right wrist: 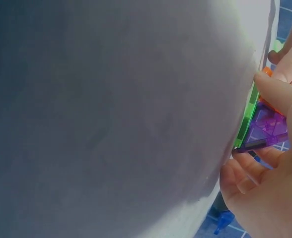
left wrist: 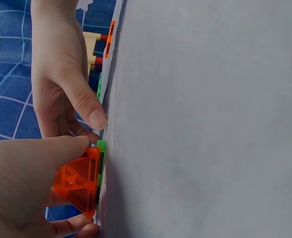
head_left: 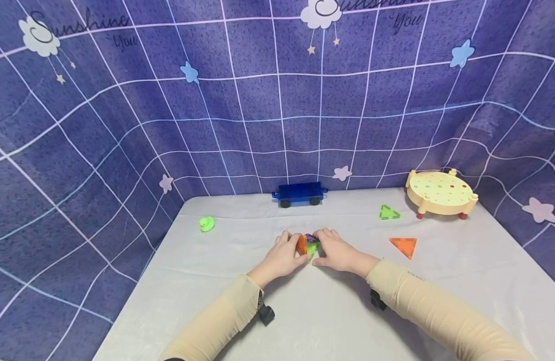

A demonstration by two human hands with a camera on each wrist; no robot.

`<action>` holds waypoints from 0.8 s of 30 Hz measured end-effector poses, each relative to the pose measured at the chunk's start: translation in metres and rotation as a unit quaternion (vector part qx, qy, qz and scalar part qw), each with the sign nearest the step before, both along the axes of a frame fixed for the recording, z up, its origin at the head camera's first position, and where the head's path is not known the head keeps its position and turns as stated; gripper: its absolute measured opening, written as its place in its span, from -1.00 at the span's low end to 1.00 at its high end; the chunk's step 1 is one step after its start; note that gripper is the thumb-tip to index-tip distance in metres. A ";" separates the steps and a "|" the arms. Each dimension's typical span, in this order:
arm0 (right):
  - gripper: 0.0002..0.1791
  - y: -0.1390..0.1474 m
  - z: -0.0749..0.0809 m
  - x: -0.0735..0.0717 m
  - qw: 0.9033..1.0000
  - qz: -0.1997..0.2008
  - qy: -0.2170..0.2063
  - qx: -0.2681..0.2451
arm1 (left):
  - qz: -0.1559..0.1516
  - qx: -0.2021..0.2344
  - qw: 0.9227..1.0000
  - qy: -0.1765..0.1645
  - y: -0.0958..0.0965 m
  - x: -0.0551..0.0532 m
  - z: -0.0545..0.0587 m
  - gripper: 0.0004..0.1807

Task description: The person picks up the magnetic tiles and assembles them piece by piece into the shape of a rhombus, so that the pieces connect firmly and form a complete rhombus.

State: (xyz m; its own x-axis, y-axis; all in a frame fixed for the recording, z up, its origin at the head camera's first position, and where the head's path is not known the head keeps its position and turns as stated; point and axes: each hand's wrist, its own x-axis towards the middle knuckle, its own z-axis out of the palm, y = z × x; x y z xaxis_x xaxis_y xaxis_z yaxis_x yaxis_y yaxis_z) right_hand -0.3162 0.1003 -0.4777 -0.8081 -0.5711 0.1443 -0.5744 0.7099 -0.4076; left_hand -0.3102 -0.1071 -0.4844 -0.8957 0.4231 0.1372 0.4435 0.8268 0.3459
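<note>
Three translucent magnetic tiles meet between the two hands at the middle of the table. A green triangular tile [head_left: 312, 250] lies flat on the cloth, and an orange triangular tile [left wrist: 81, 178] stands up along one of its sides. The left hand [head_left: 282, 255] pinches the orange tile, thumb at one corner and fingers at the other. A purple triangular tile [right wrist: 269, 121] rises from another side of the green one, leaning beside the orange. Thumb and fingers of the right hand [head_left: 339, 253] pinch the purple tile. The hands partly cover the tiles in the head view.
Right of the hands lie a loose orange triangle [head_left: 404, 246] and a green triangle [head_left: 389, 212]. A yellow toy table [head_left: 441, 193] with red-tipped legs stands at the back right. Behind the hands is a blue wheeled toy wagon [head_left: 300, 192]; a green rubber duck [head_left: 207, 224] sits left.
</note>
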 end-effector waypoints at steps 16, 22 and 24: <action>-0.19 0.016 0.001 -0.003 1.000 0.001 -0.004 0.009 | -0.042 0.065 0.997 0.003 -0.010 -0.012 -0.007 -0.35; -0.19 0.024 0.001 -0.005 1.000 -0.007 -0.009 0.021 | -0.001 0.073 0.997 0.007 -0.038 -0.011 -0.005 -0.32; -0.20 0.025 0.000 -0.006 1.000 -0.006 -0.013 0.022 | 0.016 0.080 0.997 0.008 -0.051 -0.010 -0.005 -0.31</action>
